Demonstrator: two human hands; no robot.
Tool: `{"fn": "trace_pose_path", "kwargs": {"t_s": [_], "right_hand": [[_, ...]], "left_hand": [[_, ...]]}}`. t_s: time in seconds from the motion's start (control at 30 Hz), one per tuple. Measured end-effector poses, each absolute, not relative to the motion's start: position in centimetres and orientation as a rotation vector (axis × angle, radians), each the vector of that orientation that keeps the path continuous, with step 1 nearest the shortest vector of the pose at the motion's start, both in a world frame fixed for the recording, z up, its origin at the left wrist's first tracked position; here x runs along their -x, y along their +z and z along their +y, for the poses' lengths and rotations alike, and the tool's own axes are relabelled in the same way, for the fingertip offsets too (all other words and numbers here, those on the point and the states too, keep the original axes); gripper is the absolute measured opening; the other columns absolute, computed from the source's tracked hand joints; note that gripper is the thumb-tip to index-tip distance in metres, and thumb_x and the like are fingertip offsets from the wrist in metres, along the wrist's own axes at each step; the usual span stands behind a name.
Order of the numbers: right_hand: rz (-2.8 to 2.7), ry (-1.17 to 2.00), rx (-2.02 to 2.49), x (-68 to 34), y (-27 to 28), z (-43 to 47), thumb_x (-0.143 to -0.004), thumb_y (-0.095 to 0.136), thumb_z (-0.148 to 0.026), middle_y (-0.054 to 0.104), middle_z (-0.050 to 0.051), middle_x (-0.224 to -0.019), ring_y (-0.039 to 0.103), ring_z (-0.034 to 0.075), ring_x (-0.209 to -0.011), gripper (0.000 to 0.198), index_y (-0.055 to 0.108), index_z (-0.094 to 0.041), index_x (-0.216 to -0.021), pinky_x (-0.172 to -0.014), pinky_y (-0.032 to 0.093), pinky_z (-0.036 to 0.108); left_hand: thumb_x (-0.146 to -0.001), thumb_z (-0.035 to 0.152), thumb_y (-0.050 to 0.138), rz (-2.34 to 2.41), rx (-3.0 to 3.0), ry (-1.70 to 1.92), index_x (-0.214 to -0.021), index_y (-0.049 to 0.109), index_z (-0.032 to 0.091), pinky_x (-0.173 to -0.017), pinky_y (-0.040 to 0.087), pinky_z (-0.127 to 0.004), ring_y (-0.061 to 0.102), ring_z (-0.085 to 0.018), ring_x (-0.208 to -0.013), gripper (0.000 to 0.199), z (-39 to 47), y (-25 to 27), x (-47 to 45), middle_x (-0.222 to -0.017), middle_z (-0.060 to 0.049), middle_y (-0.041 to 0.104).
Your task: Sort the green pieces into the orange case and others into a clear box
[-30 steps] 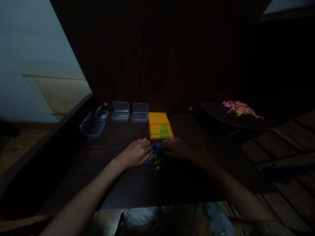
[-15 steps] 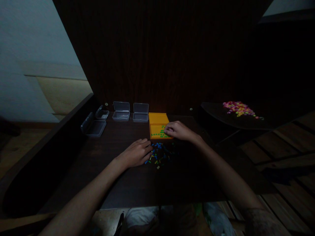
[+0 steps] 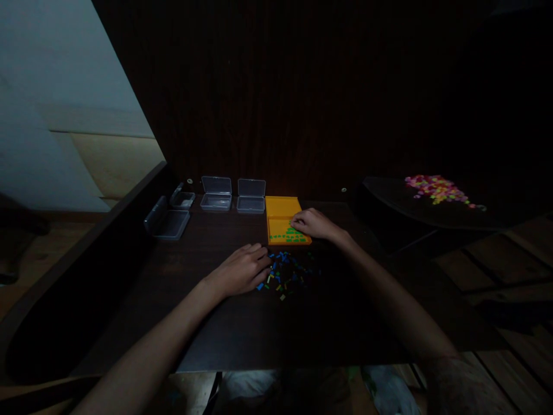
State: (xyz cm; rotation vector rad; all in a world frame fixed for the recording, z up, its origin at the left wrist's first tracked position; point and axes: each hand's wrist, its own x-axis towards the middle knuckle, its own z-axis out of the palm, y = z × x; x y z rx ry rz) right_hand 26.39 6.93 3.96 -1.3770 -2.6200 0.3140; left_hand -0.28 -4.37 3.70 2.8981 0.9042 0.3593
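Note:
My right hand (image 3: 313, 222) is over the right side of an open yellow box (image 3: 282, 206). Its thumb and fingertips are pinched together; whatever lies between them is hidden. Small green pieces (image 3: 296, 233) lie in rows inside the box, just below those fingertips. My left hand (image 3: 246, 268) rests palm down on the dark desk, fingers spread a little and bent. Its fingertips touch the left edge of a loose pile of small blue, green and yellow pieces (image 3: 283, 259), which lies in front of the box.
Several clear plastic boxes with raised lids, among them one box (image 3: 251, 204) beside the yellow box and another (image 3: 173, 225) at the left, stand along the back and left. A heap of pink, red and yellow bits (image 3: 438, 189) lies on a dark shelf (image 3: 384, 196) at right.
My right hand has shifted slightly up and left within the box, uncovering more green pieces at its lower right. My left hand stays beside the pile. The view has turned slightly.

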Motion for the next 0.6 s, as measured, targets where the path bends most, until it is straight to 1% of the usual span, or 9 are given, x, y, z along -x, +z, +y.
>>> {"fn": "trace_pose_path", "kwargs": {"t_s": [0.13,0.23,0.43,0.53,0.6], "right_hand": [[-2.6,0.292,1.383,-26.64,4.65,6.69,-0.087,0.052,-0.019,0.073,0.005,-0.078,0.059,0.013,-0.065,0.024,0.076,-0.014,-0.091,-0.06,0.034,0.022],[-2.598,0.274,1.375,-26.85,4.94,6.47,-0.084,0.051,-0.016,0.075,0.005,-0.084,0.063,0.014,-0.069,0.028,0.077,-0.016,-0.097,-0.063,0.038,0.022],[-2.639,0.261,1.35,-26.94,4.63,6.31,-0.085,0.049,-0.013,0.076,0.005,-0.106,0.07,0.018,-0.089,0.037,0.076,-0.021,-0.109,-0.077,0.047,0.024],[-2.678,0.223,1.367,-26.81,4.38,6.34,-0.086,0.049,-0.015,0.074,0.006,-0.114,0.069,0.021,-0.099,0.039,0.073,-0.021,-0.115,-0.084,0.049,0.026],[-2.694,0.213,1.375,-26.7,4.3,6.32,-0.086,0.05,-0.015,0.073,0.006,-0.116,0.069,0.021,-0.102,0.039,0.072,-0.022,-0.117,-0.086,0.049,0.027]], "left_hand": [[-0.097,0.028,0.047,0.897,-2.908,0.341,-0.098,0.064,0.016,-0.085,0.049,-0.037,0.056,-0.02,-0.089,0.021,-4.42,3.66,0.35,-0.096,-0.008,0.06],[-0.097,0.028,0.047,0.902,-2.909,0.352,-0.099,0.064,0.016,-0.088,0.049,-0.037,0.056,-0.021,-0.091,0.021,-4.44,3.59,0.4,-0.096,-0.008,0.06],[-0.097,0.028,0.047,0.897,-2.914,0.377,-0.099,0.064,0.016,-0.091,0.049,-0.039,0.056,-0.021,-0.092,0.021,-4.39,3.45,0.38,-0.094,-0.007,0.06],[-0.097,0.028,0.047,0.898,-2.905,0.377,-0.099,0.064,0.016,-0.091,0.049,-0.039,0.057,-0.021,-0.093,0.021,-4.35,3.41,0.37,-0.095,-0.008,0.06],[-0.097,0.028,0.048,0.903,-2.907,0.377,-0.099,0.064,0.016,-0.091,0.05,-0.039,0.057,-0.022,-0.094,0.02,-4.35,3.42,0.37,-0.096,-0.008,0.06]]}}
